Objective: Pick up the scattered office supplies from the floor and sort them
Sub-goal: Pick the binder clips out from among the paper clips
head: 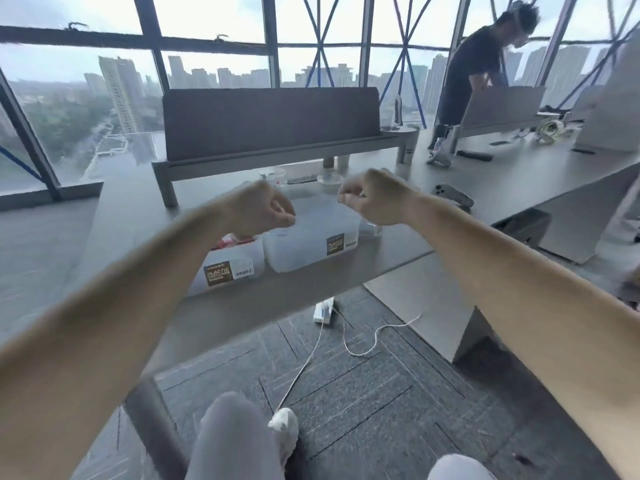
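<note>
Tall windows with a hazy skyline run behind the grey worktop (138, 216) you are facing, and a dark divider panel (270, 123) stands along its far edge.

Your left hand (266, 209) hangs over the spot where the two bins meet, fingers curled downward. Your right hand (370, 199) is raised above the far right corner of the right bin (304, 251) and is curled the same way. Motion blur hides the fingertips, so I cannot tell whether either hand pinches something small or is closed on nothing. Knuckles up and fingers pointing down is how you would carry small bits over an open box, so I judge this to be a drop-off, not a reach.

Both bins are translucent, lidless and labelled on the side towards you. They stand side by side, touching or nearly so, close to the worktop's near edge, which keeps them in reach from the floor. The left bin (225, 271) already shows red pieces (235, 240) inside. What the right one holds is too faint to name.

Below the near edge, a small white box (323, 310) lies on the carpet floor (381, 410). A thin white cord (360, 355) loops beside it, and a white strand trails back towards your shoe (285, 427). Those are still to be collected, so the sorting looks only partly done. The cord will flop and drag, so gather it before you lift it.
</note>
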`<state>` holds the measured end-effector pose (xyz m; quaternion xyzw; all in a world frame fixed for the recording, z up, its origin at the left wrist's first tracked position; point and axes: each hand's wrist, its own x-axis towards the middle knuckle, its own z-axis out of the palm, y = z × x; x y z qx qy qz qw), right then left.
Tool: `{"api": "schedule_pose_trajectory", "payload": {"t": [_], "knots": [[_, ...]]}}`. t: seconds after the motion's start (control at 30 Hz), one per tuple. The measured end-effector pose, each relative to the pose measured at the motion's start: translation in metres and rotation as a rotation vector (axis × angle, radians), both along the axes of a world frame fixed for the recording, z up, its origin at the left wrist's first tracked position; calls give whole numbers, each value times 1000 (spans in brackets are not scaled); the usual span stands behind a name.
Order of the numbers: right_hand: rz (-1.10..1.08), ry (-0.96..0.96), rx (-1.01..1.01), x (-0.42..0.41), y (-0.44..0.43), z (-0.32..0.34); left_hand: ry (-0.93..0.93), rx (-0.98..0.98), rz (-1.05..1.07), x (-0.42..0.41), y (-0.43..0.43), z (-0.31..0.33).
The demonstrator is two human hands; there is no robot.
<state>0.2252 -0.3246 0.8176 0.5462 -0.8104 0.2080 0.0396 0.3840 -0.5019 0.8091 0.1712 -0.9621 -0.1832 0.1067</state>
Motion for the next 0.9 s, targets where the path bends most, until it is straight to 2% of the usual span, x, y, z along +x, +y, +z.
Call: {"api": "schedule_pose_trajectory", "payload": {"t": [0.23,0.4,0.6,0.8,0.9], "knots": [[-132,4,109,32,125,-28,24,35,-198,5,88,-23],[-338,-39,148,42,203,-54,15,86,-406,-25,156,-54],[-508,-56,187,49,280,-70,-38,145,-529,-64,214,-58],[-635,-200,216,48,342,-101,-95,180,-672,-98,279,-71],[-716,-273,200,54,364,-119,-185,162,-724,-108,308,-91]]}}
